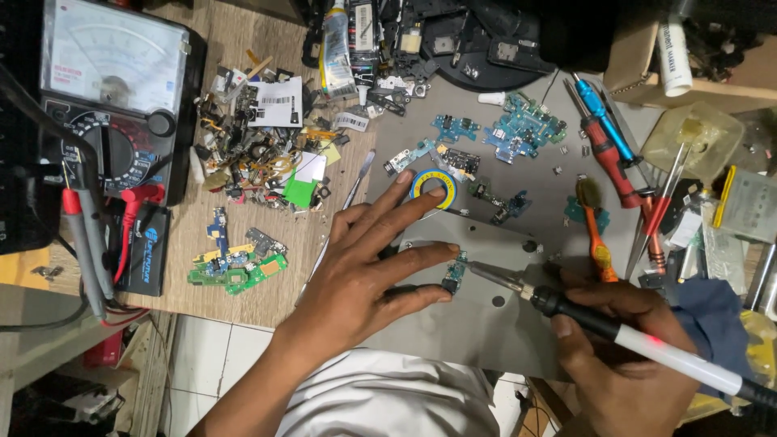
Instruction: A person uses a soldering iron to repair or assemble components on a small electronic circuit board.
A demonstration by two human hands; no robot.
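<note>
Left hand (356, 275) centre frame, palm down, fingers (421, 257) spread open and flat on grey metal work plate (486, 316); middle and ring fingertips pinning small dark-green circuit board (453, 273) against plate, touching its left edge. Nothing gripped, just pressing.

Right hand (623, 356) lower right of frame, fingers closed around black-and-white pen-shaped soldering iron (615, 328); red light glowing on white barrel. Metal tip pointing left, meeting right side of small board at frame centre.

Round yellow-and-blue tape roll (433, 186) just above left index fingertip, touching or nearly so, can't tell which.

Grey mat (550, 174) under plate, upper centre: scattered blue and green connector boards (518, 125), tiny loose parts. Right of that: blue-handled screwdriver (603, 113), red-handled screwdriver (611, 158), orange-handled brush (595, 231), red-tipped tweezers (660, 214), all lying roughly upright in frame, close together.

Upper left of frame: black analogue multimeter with white dial face (113, 89) on wooden worktop (202, 267); red and black probes (89, 235) lying below it. Heap of mixed scrap components and flex cables (259, 154) upper centre-left. Cluster of green and blue board pieces (239, 267) left of left wrist, well apart from the work. Silver spudger (356, 182) lying diagonally between heap and mat.

White marker pen (672, 57) top right corner. Dark blue cloth (716, 320) at right edge, just beside right hand.
</note>
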